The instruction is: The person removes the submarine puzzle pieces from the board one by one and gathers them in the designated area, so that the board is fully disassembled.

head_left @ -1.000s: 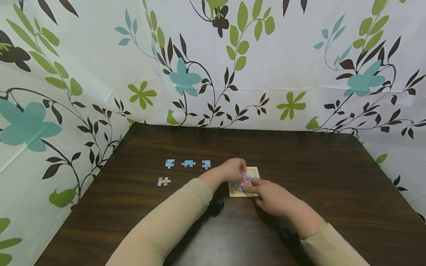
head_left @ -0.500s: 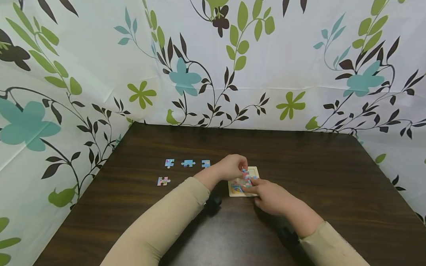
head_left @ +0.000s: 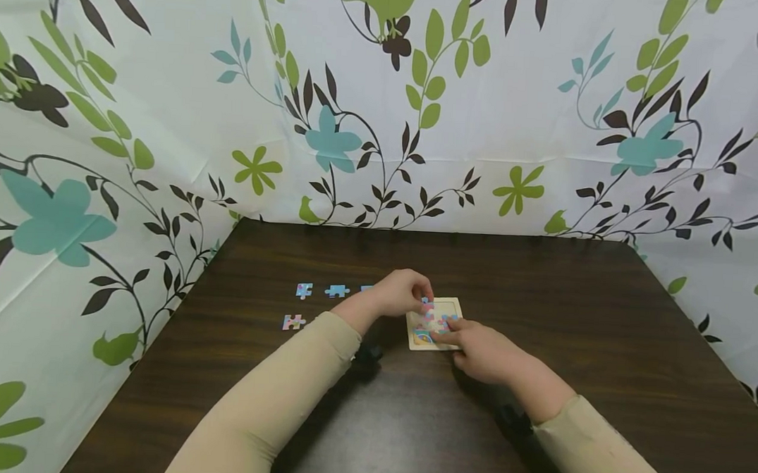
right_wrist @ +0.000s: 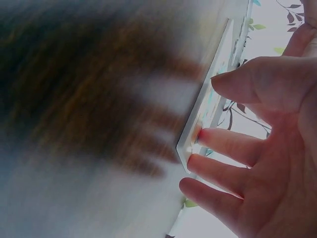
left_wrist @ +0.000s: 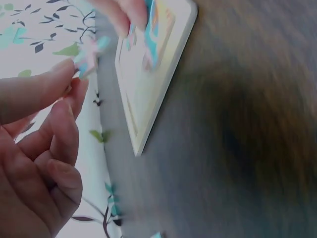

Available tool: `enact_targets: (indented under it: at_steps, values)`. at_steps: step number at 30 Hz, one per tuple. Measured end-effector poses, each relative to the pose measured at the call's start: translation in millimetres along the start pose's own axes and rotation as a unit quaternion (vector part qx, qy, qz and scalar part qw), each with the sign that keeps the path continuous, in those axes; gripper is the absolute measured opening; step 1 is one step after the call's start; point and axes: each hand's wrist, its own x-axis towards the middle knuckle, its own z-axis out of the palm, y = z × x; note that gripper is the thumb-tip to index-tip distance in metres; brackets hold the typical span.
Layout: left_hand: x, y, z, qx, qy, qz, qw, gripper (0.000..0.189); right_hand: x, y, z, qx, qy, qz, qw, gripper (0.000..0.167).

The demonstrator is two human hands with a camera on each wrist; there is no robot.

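Note:
My left hand (head_left: 400, 294) pinches a pink and blue jigsaw piece (left_wrist: 89, 58) between thumb and fingertips. That piece is raised over the upper left part of a small pale wooden puzzle tray (head_left: 417, 347). Along the tray's lower side lie fitted pieces with a rainbow-like print (head_left: 423, 335). My right hand (head_left: 488, 351) rests its fingertips on the tray and pieces from the right, fingers mostly straight. In the right wrist view, the thumb and fingertips (right_wrist: 195, 161) touch the tray's face and edge. The right hand covers part of the print.
Left of the tray, loose jigsaw pieces lie on the dark wooden table (head_left: 542, 286): a blue one (head_left: 336, 291), one at the far left (head_left: 303, 290), and a pink one (head_left: 293, 322) nearer. My left forearm partly hides another blue piece (head_left: 366, 288). A leaf-patterned cloth (head_left: 384, 124) hangs behind.
My left hand has lifted the jigsaw piece and shifted it left and slightly away, baring more of the tray. The right hand has stayed on the tray.

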Motion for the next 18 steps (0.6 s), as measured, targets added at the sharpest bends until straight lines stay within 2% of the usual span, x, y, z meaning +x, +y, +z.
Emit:
enact_targets:
  at_steps: [6,13,18]
  values:
    - [-9.8,-9.3,-14.8,-0.023,-0.006,-0.009,0.9997,0.011,0.9,0,0,-0.003,0.002,0.005,1.0,0.053]
    - [-27.0,-18.8,-28.9,0.005,0.004,-0.01,0.9999,0.016,1.7,1,2,-0.006,0.004,0.002,1.0,0.051]
    - [-40.9,-27.6,-37.1,-0.008,0.008,-0.03,0.9995,0.003,1.4,1,3,-0.009,0.009,0.002,0.9999,0.05]
